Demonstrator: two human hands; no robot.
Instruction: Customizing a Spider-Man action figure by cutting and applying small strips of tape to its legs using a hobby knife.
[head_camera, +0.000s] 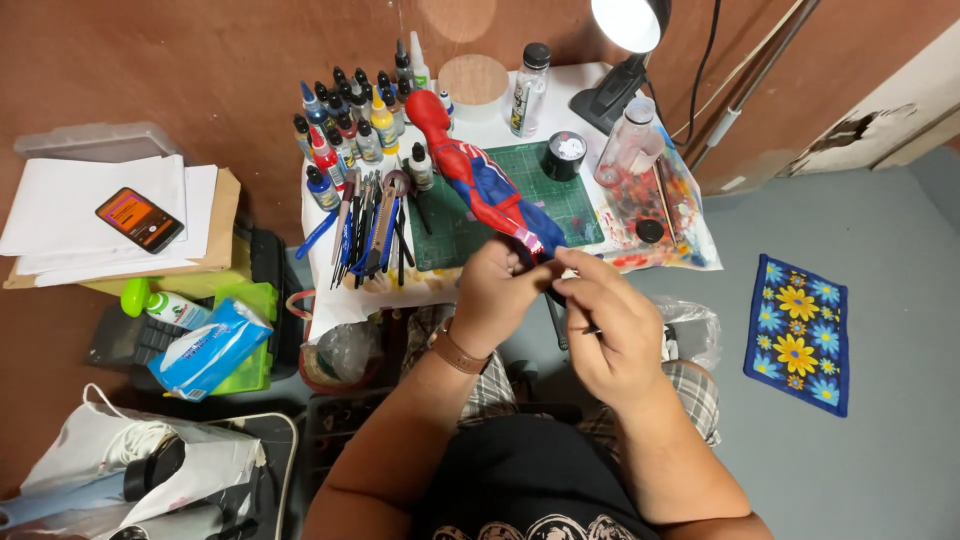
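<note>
Figure: I see the red and blue figure (480, 180) lying slantwise above the green mat (520, 170), head far left, legs reaching near into my hands.
Left hand (495, 295): raised over my lap, fingers curled tight around the figure's legs.
Right hand (610, 325): just beside it, fingertips pinching a thin dark tool (590, 329).

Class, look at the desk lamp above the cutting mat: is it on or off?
On: the lamp head glows bright white.
</note>
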